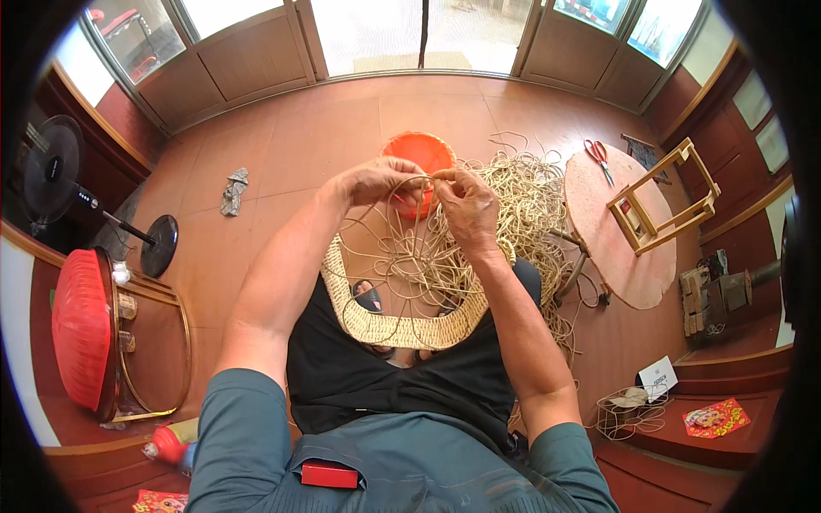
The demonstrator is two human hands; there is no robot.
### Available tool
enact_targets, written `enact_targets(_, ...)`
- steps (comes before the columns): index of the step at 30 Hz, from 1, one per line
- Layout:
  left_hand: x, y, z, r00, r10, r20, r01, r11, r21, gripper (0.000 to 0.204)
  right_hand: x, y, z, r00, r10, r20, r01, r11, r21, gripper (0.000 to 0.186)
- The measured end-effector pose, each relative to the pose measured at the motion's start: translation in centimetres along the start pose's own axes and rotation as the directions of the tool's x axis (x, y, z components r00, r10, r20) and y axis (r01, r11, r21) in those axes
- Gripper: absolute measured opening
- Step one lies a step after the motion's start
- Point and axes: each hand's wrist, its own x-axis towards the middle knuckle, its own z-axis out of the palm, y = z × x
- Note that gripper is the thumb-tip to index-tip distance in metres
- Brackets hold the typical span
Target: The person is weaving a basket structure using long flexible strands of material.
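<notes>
My left hand (382,181) and my right hand (468,203) meet in front of me, fingertips pinched on a thin tan cord (425,177). Loops of this cord hang below the hands, across a woven frame (402,332) resting on my thighs. The frame is wrapped in pale straw-coloured cord and has an open middle, with strands crossing it. Its far side is partly hidden by my arms and the loops. Just behind my hands stands an orange bucket (421,147). A big tangled heap of the same cord (522,201) lies to the right of it.
At right, a round board (590,222) carries red-handled scissors (599,156) and a bare wooden frame (637,224). A black fan (158,244) and a chair with a red cover (81,329) stand at left. A grey cloth (233,192) lies on the tiled floor.
</notes>
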Motion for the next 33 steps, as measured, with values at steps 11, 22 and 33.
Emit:
enact_targets(11, -1.5, -4.4, -1.1, 0.978, 0.092, -0.189, -0.026, 0.945, 0.327, 0.023, 1.3, 0.0, -1.1, 0.963, 0.052, 0.265, -0.103, 0.978, 0.181, 0.023)
enact_targets(22, -5.9, -1.9, 9.9, 0.433, 0.728, -0.532, -0.053, 0.609, 0.791, 0.013, 2.4, 0.4, -2.2, 0.903, 0.140, 0.407, -0.235, 0.952, 0.193, 0.034)
enact_targets(33, -4.5, -2.5, 13.0, 0.391, 0.784, -0.482, 0.044, 0.507, 0.861, 0.017, 3.7, 3.1, -1.5, 0.806, 0.137, 0.575, -0.390, 0.855, 0.343, 0.029)
